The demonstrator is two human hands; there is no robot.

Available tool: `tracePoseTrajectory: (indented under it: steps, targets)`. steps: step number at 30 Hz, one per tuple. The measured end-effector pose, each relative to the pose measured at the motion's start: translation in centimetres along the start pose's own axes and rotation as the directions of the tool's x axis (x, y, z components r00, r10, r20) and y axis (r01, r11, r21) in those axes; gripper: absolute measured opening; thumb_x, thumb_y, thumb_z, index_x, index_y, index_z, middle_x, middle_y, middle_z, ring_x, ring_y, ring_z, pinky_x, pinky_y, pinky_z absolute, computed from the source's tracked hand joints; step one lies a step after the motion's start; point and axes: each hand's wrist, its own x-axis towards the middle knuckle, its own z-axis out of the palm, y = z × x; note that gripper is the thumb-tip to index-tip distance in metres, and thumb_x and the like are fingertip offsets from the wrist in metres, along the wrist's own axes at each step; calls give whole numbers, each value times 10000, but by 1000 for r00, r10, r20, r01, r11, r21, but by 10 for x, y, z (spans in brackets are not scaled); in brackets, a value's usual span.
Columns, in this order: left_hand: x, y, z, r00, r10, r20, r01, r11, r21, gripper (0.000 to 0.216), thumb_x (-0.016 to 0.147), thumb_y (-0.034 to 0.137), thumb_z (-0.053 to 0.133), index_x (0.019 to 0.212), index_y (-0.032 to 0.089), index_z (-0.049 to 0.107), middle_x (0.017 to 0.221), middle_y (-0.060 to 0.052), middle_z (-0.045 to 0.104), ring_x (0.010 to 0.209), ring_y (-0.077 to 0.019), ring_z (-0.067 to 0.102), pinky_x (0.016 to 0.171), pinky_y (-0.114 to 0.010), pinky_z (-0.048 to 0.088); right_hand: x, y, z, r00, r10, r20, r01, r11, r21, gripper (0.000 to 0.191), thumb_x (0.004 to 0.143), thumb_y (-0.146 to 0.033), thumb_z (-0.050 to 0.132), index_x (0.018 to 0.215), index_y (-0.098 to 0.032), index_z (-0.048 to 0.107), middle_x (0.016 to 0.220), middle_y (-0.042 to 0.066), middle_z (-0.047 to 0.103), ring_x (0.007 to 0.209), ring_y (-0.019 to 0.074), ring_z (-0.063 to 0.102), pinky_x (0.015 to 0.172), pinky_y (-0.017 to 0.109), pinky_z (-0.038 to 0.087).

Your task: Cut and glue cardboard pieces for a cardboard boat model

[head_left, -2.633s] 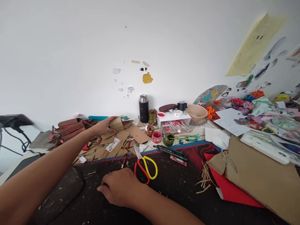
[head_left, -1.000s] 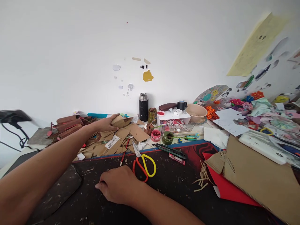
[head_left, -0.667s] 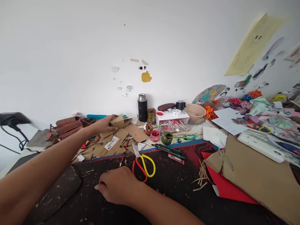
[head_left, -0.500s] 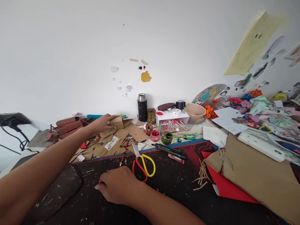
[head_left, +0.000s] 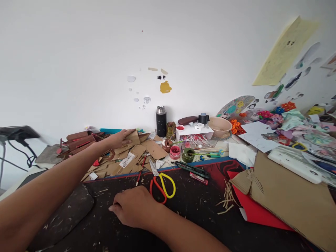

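Note:
My left hand (head_left: pixel 119 138) reaches into a heap of cardboard scraps at the back left. Its fingers close on a small brown cardboard piece (head_left: pixel 134 137) on top of the heap. Near the front, my right hand (head_left: pixel 133 206) rests on the dark desk mat with its fingers curled in; nothing shows between thumb and forefinger, though the palm side is hidden. Just beyond it lie scissors (head_left: pixel 162 185) with one red and one yellow handle, blades toward the scraps. A red pencil (head_left: pixel 141 171) lies left of the blades.
Behind the mat stand a black thermos (head_left: pixel 161 122), a red paint jar (head_left: pixel 175 152) and a green paint jar (head_left: pixel 188 154). A utility knife (head_left: pixel 191 169) lies before them. Large cardboard (head_left: pixel 291 192) covers the right side. Brown rolled pieces (head_left: pixel 81 141) lie far left, near black cables (head_left: pixel 30 154).
The whole scene has shifted slightly right and down with the camera. The cardboard piece at my left fingers is angled differently and shows more of its face. My right hand stays in place.

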Motion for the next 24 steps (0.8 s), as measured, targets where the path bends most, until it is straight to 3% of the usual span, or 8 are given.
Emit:
tracePoseTrajectory:
  steps: [12,24]
  targets:
    - [11,-15,9,1000,2,0,-2,999,-39,983,907,678,470,1747,229,229,1585,-175,566,1422,-395,558,1141,-450,453,-1,-1,-2,1000,0,5,0,1000,-11,376,1113,-476,518,1127,-189,760,1110,112,840,1049,297,808,884,423,617]
    - [10,-8,6,998,34,53,-34,999,11,941,926,639,467,1749,253,226,1567,-166,562,1399,-370,568,1146,-437,440,-1,-3,-5,1000,3,11,-3,1000,-9,378,1114,-467,521,1139,-181,766,1125,113,840,1065,310,808,903,445,619]
